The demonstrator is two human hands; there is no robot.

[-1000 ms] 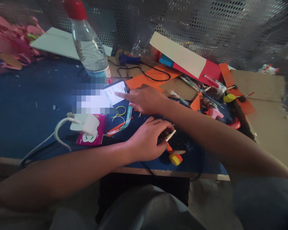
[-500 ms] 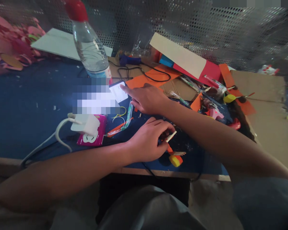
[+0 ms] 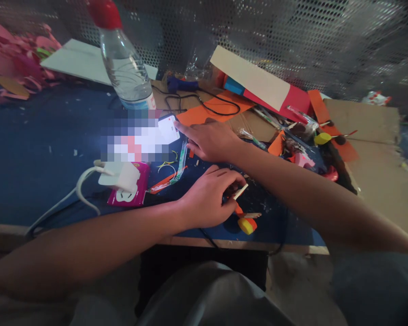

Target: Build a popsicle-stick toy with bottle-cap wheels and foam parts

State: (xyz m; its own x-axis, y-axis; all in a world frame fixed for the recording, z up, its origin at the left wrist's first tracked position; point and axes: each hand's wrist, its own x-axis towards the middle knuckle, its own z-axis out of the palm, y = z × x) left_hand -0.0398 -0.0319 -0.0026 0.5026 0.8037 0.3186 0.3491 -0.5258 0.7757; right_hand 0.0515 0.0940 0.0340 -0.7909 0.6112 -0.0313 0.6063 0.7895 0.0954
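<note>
My right hand (image 3: 215, 141) reaches across the blue tabletop with its index finger stretched out. The fingertip is at the right edge of a lit phone (image 3: 168, 128), most of which is hidden by blur and glare. Closer to me, my left hand (image 3: 209, 197) is closed, pinching a small pale flat stick (image 3: 240, 192) between thumb and fingers. Just below those fingers lie a yellow-and-orange roll-shaped piece (image 3: 247, 225) and a short wooden-looking strip (image 3: 250, 215). Thin strips and a green-patterned plastic wrapper (image 3: 182, 160) lie between the left hand and the phone.
A red-capped water bottle (image 3: 131, 74) stands behind the phone. At left, a white charger (image 3: 119, 175) is plugged into a magenta power socket (image 3: 143, 181). Orange sheets, a folded card (image 3: 251, 77), cardboard (image 3: 363, 117) and scraps crowd the back right. Pink pieces (image 3: 13, 59) are heaped far left.
The right index finger has shifted slightly, from over the phone screen to its right edge, and the screen content differs. The left hand keeps its pinch on the pale stick.
</note>
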